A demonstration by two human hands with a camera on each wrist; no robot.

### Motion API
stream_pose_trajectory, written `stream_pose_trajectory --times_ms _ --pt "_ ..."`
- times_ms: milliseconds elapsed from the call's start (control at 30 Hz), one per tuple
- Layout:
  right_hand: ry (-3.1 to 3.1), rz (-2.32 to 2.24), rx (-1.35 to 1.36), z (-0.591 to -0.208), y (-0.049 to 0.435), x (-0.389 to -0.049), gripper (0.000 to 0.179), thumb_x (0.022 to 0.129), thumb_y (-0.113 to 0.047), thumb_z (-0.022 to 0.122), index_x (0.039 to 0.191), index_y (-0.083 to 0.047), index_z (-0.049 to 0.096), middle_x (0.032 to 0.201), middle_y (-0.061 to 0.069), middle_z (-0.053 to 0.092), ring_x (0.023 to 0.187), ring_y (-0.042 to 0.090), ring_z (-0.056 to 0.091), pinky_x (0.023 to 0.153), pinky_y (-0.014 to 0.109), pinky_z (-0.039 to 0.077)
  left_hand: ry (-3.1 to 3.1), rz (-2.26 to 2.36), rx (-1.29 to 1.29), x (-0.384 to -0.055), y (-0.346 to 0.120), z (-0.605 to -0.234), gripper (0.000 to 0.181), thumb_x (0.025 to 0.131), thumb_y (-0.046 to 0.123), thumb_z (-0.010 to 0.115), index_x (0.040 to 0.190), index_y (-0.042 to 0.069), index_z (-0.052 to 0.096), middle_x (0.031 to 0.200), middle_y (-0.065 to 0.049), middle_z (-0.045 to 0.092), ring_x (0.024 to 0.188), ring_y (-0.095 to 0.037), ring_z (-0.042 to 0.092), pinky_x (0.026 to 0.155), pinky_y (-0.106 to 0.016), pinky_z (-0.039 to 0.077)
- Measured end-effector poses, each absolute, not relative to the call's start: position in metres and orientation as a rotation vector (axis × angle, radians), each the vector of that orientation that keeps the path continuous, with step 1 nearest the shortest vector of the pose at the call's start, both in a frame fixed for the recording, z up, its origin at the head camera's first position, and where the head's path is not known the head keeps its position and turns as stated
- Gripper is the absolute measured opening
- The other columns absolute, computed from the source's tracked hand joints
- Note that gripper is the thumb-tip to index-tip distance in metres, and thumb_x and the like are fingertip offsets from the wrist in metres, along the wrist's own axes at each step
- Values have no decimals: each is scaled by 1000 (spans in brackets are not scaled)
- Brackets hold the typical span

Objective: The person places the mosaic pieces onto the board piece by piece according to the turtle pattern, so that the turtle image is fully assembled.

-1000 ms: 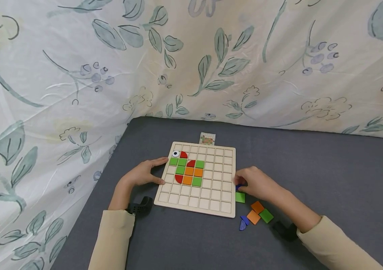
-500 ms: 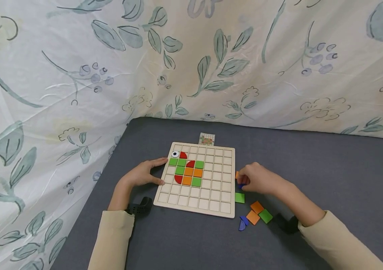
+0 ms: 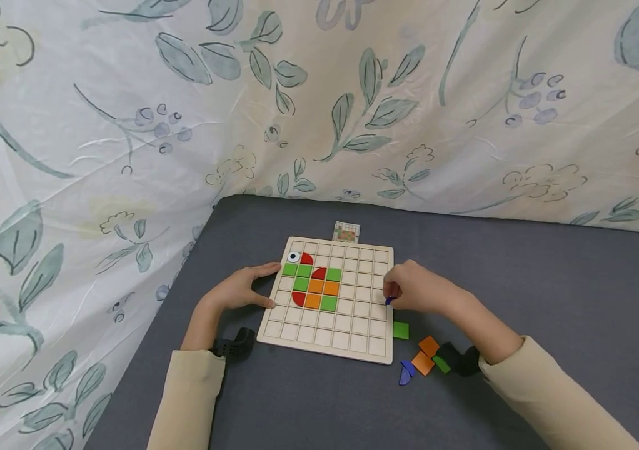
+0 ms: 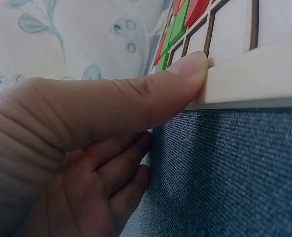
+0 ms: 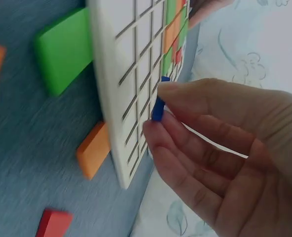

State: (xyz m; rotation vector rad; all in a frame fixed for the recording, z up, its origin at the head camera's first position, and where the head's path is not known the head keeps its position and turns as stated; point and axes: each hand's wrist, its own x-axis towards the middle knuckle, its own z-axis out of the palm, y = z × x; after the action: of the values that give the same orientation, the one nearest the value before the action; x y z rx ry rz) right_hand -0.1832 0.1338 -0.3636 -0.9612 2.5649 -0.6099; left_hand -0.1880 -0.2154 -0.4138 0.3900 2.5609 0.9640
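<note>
A wooden grid board (image 3: 357, 324) lies flat on the dark cloth, with green, orange and red tiles and a round eye piece (image 3: 294, 257) set in its left half. My left hand (image 3: 239, 289) rests along the board's left edge; in the left wrist view its thumb (image 4: 136, 101) touches the rim, fingers extended. Above the board's right edge, my right hand (image 3: 417, 289) pinches a small blue piece (image 5: 158, 106) between thumb and fingertips. The right wrist view shows the piece edge-on over the grid, so its outline cannot be told.
Against the board's right side lies a green square (image 3: 401, 330). Nearer are two orange squares (image 3: 423, 363), a partly covered green square (image 3: 441, 364) and blue pieces (image 3: 404, 375). An orange tile (image 5: 92, 153) and a red piece (image 5: 55, 223) lie beyond. A pattern card (image 3: 346, 232) sits behind the board.
My right hand has lifted the blue piece from the cloth and moved left and away from me, over the board's right edge. My left hand has stayed in place.
</note>
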Motion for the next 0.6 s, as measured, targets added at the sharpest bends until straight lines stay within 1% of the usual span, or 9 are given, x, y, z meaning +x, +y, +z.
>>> stream_pose_trajectory --times_ms 233,400,600 --pt "2568 -643 -987 -364 104 -185 6 75 -1 70 77 -5 67 71 -1 60 66 9 54 60 23 48 2561 961 377 -187 -215 -413 85 71 18 80 143 9 35 149 -12 28 137 -35 22 107 -54 25" --pt "2567 -695 -997 -369 76 -182 4 76 -3 70 78 -6 68 72 -2 61 67 9 54 62 22 47 2560 967 377 -187 -216 -414 84 71 17 79 143 9 36 149 -11 28 137 -35 23 107 -53 27" --pt "2579 -762 -1032 -377 46 -175 3 77 -4 70 80 -5 69 73 0 63 67 9 55 62 20 48 2558 963 368 -188 -216 -413 83 71 17 79 142 10 36 149 -11 28 138 -34 22 108 -53 23"
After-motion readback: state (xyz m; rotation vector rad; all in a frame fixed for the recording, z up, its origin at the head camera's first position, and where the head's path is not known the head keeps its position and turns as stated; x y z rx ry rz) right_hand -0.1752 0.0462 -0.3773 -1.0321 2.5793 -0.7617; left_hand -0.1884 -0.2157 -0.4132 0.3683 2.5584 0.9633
